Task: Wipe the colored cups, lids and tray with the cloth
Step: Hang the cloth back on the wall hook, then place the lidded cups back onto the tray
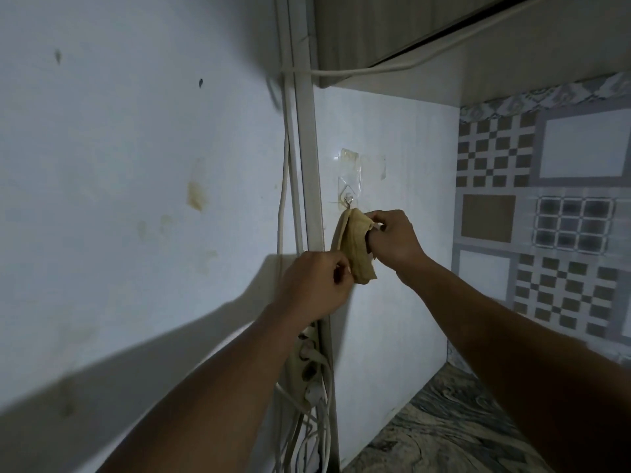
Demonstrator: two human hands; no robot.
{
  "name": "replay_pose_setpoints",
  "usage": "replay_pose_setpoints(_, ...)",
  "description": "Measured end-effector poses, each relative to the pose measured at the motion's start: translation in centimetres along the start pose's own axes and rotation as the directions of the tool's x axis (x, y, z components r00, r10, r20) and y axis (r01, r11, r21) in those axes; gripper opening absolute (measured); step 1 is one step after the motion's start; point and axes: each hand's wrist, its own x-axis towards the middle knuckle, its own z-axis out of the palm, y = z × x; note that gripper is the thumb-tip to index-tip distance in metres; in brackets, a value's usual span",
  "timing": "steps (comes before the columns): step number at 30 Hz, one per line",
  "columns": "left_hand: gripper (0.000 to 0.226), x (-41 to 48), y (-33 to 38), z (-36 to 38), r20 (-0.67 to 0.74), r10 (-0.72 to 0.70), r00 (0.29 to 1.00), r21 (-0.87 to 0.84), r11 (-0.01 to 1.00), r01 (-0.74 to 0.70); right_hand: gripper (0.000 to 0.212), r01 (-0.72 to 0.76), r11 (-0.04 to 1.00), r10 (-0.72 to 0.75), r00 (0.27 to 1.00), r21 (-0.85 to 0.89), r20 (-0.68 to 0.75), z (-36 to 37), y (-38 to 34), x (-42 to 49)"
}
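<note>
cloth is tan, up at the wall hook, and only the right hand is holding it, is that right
Not quite: both hands hold it. In the head view the right hand pinches the top of the tan cloth just below the wall hook, and the left hand grips its lower edge.
</note>
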Motion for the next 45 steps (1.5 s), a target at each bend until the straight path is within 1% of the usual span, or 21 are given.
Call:
replay_pose_setpoints(3, 0.016, -0.7, 0.4, 0.5, 0.038, -0.028, 0.999, 0.007, 1.000, 0.028, 0.026, 0.013, 0.995, -0.013, 1.000, -0.098, -0.003, -0.2, 0.1, -1.1)
replay_pose_setpoints(6, 0.022, -1.6, 0.5, 0.7, 0.081, -0.035, 0.996, 0.002, 0.999, 0.035, 0.026, 0.010, 0.980, -0.013, 1.000, -0.199, -0.016, -0.1, 1.3, -2.5)
replay_pose_setpoints(8, 0.027, -2.2, 0.6, 0.7, 0.113, -0.032, 0.993, 0.014, 0.999, 0.031, 0.028, -0.034, 0.977, 0.031, 0.999, -0.212, -0.017, -0.5, 2.4, -3.6)
replay_pose_setpoints(12, 0.028, -3.3, 1.1, 0.2, 0.160, -0.054, 0.986, 0.080, 0.996, 0.042, 0.029, -0.111, 0.965, 0.120, 0.993, -0.238, 0.022, -1.6, 3.3, -5.7)
replay_pose_setpoints(17, 0.030, -5.5, 2.8, -0.4, 0.195, -0.077, 0.978, 0.119, 0.991, 0.054, 0.025, -0.130, 0.951, 0.171, 0.977, -0.279, 0.128, -3.4, 2.3, -8.9)
replay_pose_setpoints(21, 0.030, -8.1, 4.1, -0.4, 0.227, -0.117, 0.967, 0.150, 0.985, 0.084, 0.022, -0.128, 0.932, 0.216, 0.947, -0.340, 0.238, -4.2, 1.7, -11.8)
replay_pose_setpoints(23, 0.029, -10.2, 4.9, 0.0, 0.267, -0.164, 0.950, 0.149, 0.981, 0.127, 0.021, -0.137, 0.912, 0.267, 0.914, -0.386, 0.306, -4.3, 2.3, -14.3)
replay_pose_setpoints(26, 0.030, -14.0, 5.9, 1.1, 0.356, -0.235, 0.905, 0.129, 0.971, 0.201, 0.019, -0.123, 0.870, 0.339, 0.852, -0.477, 0.399, -4.1, 4.5, -19.4)
replay_pose_setpoints(28, 0.038, -17.1, 6.0, 2.3, 0.453, -0.295, 0.842, 0.110, 0.955, 0.275, 0.017, -0.084, 0.842, 0.379, 0.795, -0.534, 0.473, -4.2, 6.6, -23.4)
replay_pose_setpoints(30, 0.052, -20.3, 6.3, 3.8, 0.597, -0.349, 0.722, 0.145, 0.933, 0.331, 0.026, 0.020, 0.801, 0.414, 0.705, -0.599, 0.577, -4.3, 8.8, -27.3)
replay_pose_setpoints(31, 0.062, -22.0, 6.7, 4.5, 0.676, -0.363, 0.641, 0.175, 0.925, 0.339, 0.035, 0.116, 0.760, 0.426, 0.655, -0.640, 0.625, -4.4, 10.0, -29.3)
replay_pose_setpoints(33, 0.089, -25.1, 7.1, 5.9, 0.811, -0.374, 0.451, 0.244, 0.916, 0.320, 0.057, 0.388, 0.606, 0.431, 0.573, -0.694, 0.697, -4.3, 12.0, -32.6)
replay_pose_setpoints(34, 0.099, -26.6, 7.3, 6.6, 0.843, -0.383, 0.379, 0.282, 0.913, 0.295, 0.066, 0.499, 0.519, 0.426, 0.552, -0.694, 0.716, -4.3, 12.7, -34.0)
replay_pose_setpoints(35, 0.106, -28.1, 7.5, 7.1, 0.854, -0.395, 0.339, 0.317, 0.911, 0.263, 0.074, 0.568, 0.458, 0.418, 0.541, -0.684, 0.730, -4.1, 13.3, -34.9)
replay_pose_setpoints(36, 0.105, -29.6, 7.6, 7.9, 0.855, -0.409, 0.320, 0.338, 0.906, 0.256, 0.079, 0.600, 0.431, 0.413, 0.532, -0.674, 0.739, -4.0, 13.6, -35.7)
replay_pose_setpoints(37, 0.098, -30.6, 7.8, 8.6, 0.851, -0.420, 0.315, 0.350, 0.901, 0.256, 0.080, 0.618, 0.416, 0.403, 0.532, -0.667, 0.744, -4.0, 13.7, -36.0)
replay_pose_setpoints(38, 0.090, -31.5, 8.0, 9.4, 0.849, -0.415, 0.328, 0.344, 0.904, 0.253, 0.081, 0.627, 0.408, 0.394, 0.535, -0.664, 0.747, -3.9, 14.0, -36.2)
replay_pose_setpoints(39, 0.087, -32.1, 8.1, 10.1, 0.842, -0.415, 0.345, 0.344, 0.905, 0.248, 0.081, 0.631, 0.399, 0.395, 0.536, -0.665, 0.746, -3.8, 14.2, -36.2)
replay_pose_setpoints(43, 0.089, -33.4, 7.9, 12.4, 0.812, -0.401, 0.425, 0.332, 0.915, 0.228, 0.083, 0.612, 0.394, 0.441, 0.528, -0.686, 0.725, -3.0, 15.3, -35.9)
replay_pose_setpoints(45, 0.086, -33.8, 7.4, 13.1, 0.792, -0.378, 0.479, 0.320, 0.926, 0.202, 0.083, 0.594, 0.401, 0.470, 0.520, -0.698, 0.713, -2.6, 15.8, -35.9)
